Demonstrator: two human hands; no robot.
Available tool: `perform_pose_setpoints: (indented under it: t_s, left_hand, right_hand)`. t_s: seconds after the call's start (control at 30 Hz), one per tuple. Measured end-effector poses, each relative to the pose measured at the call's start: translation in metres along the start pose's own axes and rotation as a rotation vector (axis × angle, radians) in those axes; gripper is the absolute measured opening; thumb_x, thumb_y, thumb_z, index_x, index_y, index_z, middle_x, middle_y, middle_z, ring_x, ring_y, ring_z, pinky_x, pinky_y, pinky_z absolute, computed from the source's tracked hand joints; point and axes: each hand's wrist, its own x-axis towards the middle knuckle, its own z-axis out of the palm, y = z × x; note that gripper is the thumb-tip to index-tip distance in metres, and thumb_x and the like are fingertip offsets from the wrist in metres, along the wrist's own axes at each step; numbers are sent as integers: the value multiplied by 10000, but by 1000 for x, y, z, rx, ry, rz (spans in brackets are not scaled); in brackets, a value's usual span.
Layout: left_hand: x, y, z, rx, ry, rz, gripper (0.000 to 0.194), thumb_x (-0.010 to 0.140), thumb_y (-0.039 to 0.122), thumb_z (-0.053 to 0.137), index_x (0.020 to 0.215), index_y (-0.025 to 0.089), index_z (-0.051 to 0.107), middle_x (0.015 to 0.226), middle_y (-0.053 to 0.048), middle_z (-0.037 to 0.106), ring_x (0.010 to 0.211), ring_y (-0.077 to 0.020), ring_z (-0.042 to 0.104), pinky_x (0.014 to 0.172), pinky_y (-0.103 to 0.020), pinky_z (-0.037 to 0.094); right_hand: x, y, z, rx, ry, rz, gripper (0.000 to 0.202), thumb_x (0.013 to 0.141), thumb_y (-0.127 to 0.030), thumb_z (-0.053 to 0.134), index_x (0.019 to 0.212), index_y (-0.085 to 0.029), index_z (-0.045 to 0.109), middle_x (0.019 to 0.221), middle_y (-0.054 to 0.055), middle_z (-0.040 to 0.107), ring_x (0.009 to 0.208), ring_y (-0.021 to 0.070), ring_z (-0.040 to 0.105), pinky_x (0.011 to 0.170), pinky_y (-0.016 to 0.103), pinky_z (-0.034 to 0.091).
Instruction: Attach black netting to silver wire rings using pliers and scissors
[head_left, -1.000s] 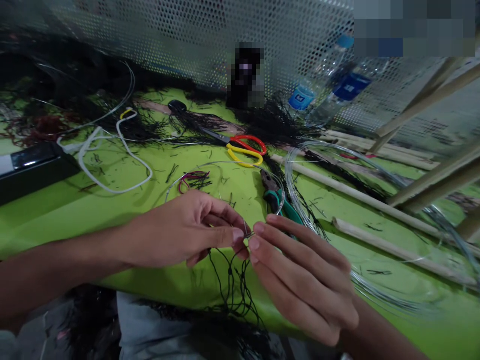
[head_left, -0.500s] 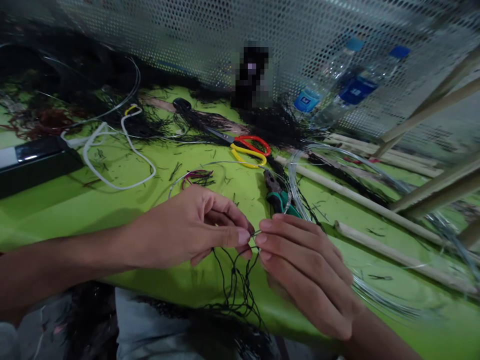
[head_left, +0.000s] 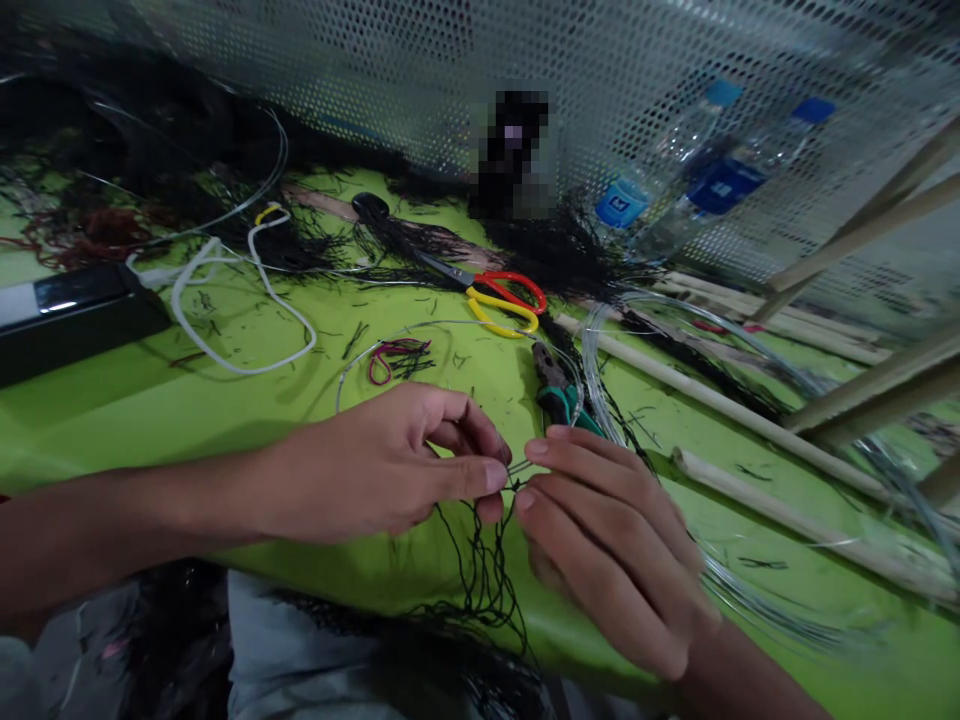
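Observation:
My left hand (head_left: 390,470) and my right hand (head_left: 607,540) meet fingertip to fingertip over the front edge of a green table (head_left: 135,410). Together they pinch a short piece of thin metal wire (head_left: 516,466). Black netting (head_left: 480,570) hangs down from that spot towards my lap. The wire runs back in a loop (head_left: 390,335) across the table. Green-handled pliers (head_left: 559,390) lie just behind my right fingers.
Scissors with red and yellow handles (head_left: 499,295) lie further back, beside a small red wire loop (head_left: 390,357). A white cable (head_left: 225,320) and a black box (head_left: 75,315) sit left. Bamboo sticks (head_left: 750,500), coiled clear line (head_left: 622,330) and water bottles (head_left: 675,170) are right, before a perforated metal panel (head_left: 375,70).
Both hands stay pinched on the wire and shift slightly right. My right fingers have curled in closer to the left fingertips, and the view has moved a little.

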Motion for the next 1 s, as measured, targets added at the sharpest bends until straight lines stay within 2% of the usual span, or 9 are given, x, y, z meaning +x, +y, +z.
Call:
perform_pose_setpoints:
  t_s: [0.1, 0.23, 0.4, 0.5, 0.63, 0.73, 0.83, 1.0]
  left_hand:
    - [1, -1, 0, 3, 7, 9, 304, 859, 390, 793, 968, 195, 586, 794, 40, 703, 449, -38, 430, 405, -170, 352]
    - [1, 0, -2, 27, 2, 25, 270, 874, 373, 780, 957, 194, 596, 806, 24, 730, 471, -60, 491, 414, -178, 411]
    - [0, 1, -3, 18, -4, 37, 235, 871, 330, 777, 922, 185, 599, 805, 13, 745, 441, -47, 477, 401, -169, 410]
    - [-1, 2, -3, 53, 9, 61, 183, 892, 313, 749, 904, 182, 621, 822, 7, 754, 448, -44, 476, 401, -163, 416]
    - [-4, 5, -1, 115, 59, 100, 140, 887, 296, 748, 898, 192, 654, 807, 22, 743, 520, -64, 514, 430, -158, 452]
    - [-6, 7, 1, 234, 115, 154, 65, 891, 265, 714, 888, 207, 686, 764, 49, 727, 550, -74, 560, 458, -167, 458]
    - [-7, 5, 4, 426, 207, 265, 40, 885, 260, 720, 870, 223, 716, 770, 55, 744, 643, -104, 651, 522, -195, 471]
    - [-9, -8, 4, 986, 401, 622, 109, 996, 275, 637, 911, 249, 700, 790, 66, 780, 705, -138, 693, 710, -288, 483]
  right_hand:
    - [0, 1, 4, -9, 55, -39, 56, 898, -50, 693, 922, -81, 733, 876, 100, 750, 992, 262, 770, 915, 440, 704]
    - [1, 1, 5, -30, 39, -37, 40, 911, -64, 712, 936, -85, 736, 867, 90, 755, 972, 250, 765, 893, 436, 708]
    - [1, 3, 7, -14, 64, -43, 77, 914, -56, 679, 926, -92, 746, 861, 89, 742, 898, 249, 757, 783, 425, 698]
    - [1, 3, 8, -11, 92, -36, 84, 906, -50, 678, 918, -89, 752, 843, 84, 726, 860, 247, 748, 727, 405, 676]
    - [3, 1, 5, -31, 50, -18, 88, 913, -43, 665, 926, -84, 742, 817, 83, 713, 848, 252, 742, 703, 404, 667]
    - [4, -1, 3, -32, 54, -22, 73, 924, -51, 663, 913, -87, 726, 784, 78, 693, 801, 239, 720, 657, 392, 641]
    - [4, -2, 3, -6, 63, 3, 92, 947, -58, 636, 928, -92, 719, 770, 70, 675, 755, 219, 691, 608, 369, 596]
    - [0, -2, 5, 59, 36, 105, 125, 950, -30, 617, 988, -110, 705, 838, 85, 717, 784, 205, 691, 635, 346, 605]
